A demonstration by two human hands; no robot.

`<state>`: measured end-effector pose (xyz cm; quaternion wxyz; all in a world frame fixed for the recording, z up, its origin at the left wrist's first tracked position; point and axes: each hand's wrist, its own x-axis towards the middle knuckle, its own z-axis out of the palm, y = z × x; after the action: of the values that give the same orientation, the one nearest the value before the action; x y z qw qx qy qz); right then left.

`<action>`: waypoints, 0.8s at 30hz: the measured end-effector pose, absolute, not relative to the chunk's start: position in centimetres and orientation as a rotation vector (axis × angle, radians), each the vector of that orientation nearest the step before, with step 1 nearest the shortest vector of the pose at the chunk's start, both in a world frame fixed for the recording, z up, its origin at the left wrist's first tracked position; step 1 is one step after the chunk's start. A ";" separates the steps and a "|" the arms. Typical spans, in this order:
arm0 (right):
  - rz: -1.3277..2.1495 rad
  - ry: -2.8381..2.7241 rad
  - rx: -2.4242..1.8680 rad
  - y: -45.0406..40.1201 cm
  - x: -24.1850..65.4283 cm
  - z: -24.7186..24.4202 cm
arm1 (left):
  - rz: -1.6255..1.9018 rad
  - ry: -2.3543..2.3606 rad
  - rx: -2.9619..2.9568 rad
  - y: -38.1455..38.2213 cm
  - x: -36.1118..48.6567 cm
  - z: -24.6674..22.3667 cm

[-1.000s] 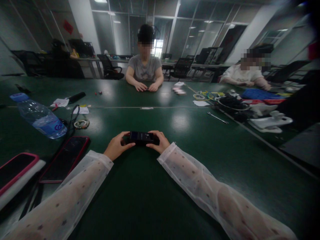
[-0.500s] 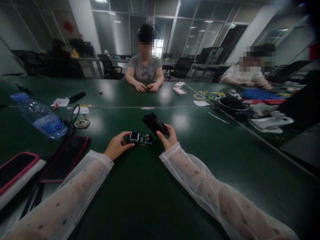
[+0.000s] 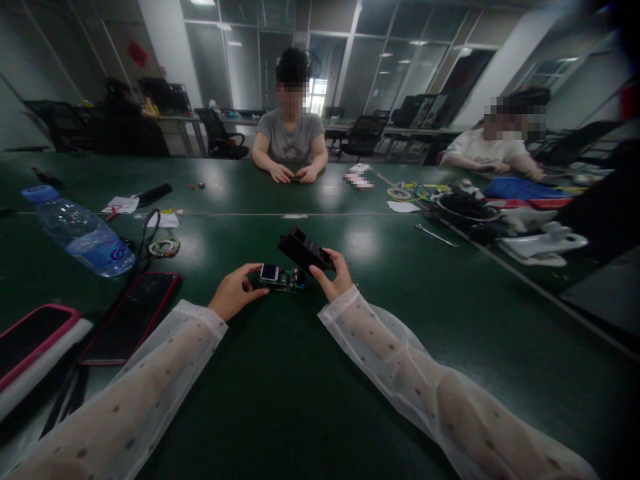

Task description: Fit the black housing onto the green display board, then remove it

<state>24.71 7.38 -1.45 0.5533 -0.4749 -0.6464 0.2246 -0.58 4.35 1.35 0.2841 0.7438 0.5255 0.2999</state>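
Observation:
My left hand (image 3: 236, 291) pinches the left end of a green circuit board (image 3: 286, 280) between thumb and fingers. A small square screen (image 3: 269, 272) sits on the board's left part. My right hand (image 3: 336, 275) grips the right end of a black plastic case (image 3: 303, 249), which is tilted, its left end higher. The case is just above and behind the board's right end; whether the two touch I cannot tell. Under both hands is the dark green table (image 3: 280, 387).
At left are a water bottle (image 3: 83, 233), a coiled cable (image 3: 164, 247) and two phones, one red-edged (image 3: 131, 319), one pink-edged (image 3: 35, 340). A wrench (image 3: 436, 235), tangled cables (image 3: 463, 207) and a white bracket (image 3: 543, 243) lie right. A person (image 3: 290, 133) sits opposite, another (image 3: 493, 150) at right.
My right hand has brought the black case slightly left and down, closer over the board's right end. My left hand and the board have stayed in place.

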 end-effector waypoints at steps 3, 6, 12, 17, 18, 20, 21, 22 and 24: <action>0.532 -1.630 -1.121 6.9 24.5 -1.3 | 0.806 1.410 1.989 4.4 -0.6 1.2; 0.511 -1.749 -1.097 6.5 24.2 -1.0 | 0.821 1.438 2.000 4.5 -0.6 1.0; 0.491 -1.877 -1.068 6.2 24.0 -0.6 | 0.829 1.488 2.036 4.7 -0.6 0.6; 0.459 -1.911 -1.061 6.1 24.0 -0.5 | 0.854 1.484 2.014 4.7 -0.5 0.2; 0.454 -1.913 -1.063 6.1 24.0 -0.4 | 0.845 1.484 2.018 4.7 -0.5 0.2; 0.453 -1.917 -1.066 6.1 24.0 -0.4 | 0.837 1.484 2.023 4.7 -0.5 0.2; 0.456 -1.915 -1.069 6.1 24.0 -0.4 | 0.836 1.482 2.024 4.7 -0.5 0.2; 0.464 -1.915 -1.071 6.2 24.0 -0.5 | 0.836 1.479 2.025 4.7 -0.5 0.2; 0.492 -1.921 -1.072 6.3 24.0 -0.8 | 0.835 1.467 2.028 4.7 -0.5 0.2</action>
<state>24.03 6.30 -0.82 0.4293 -0.4297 -0.7696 0.1971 -0.55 4.69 0.20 0.2487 0.7445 0.5385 0.3064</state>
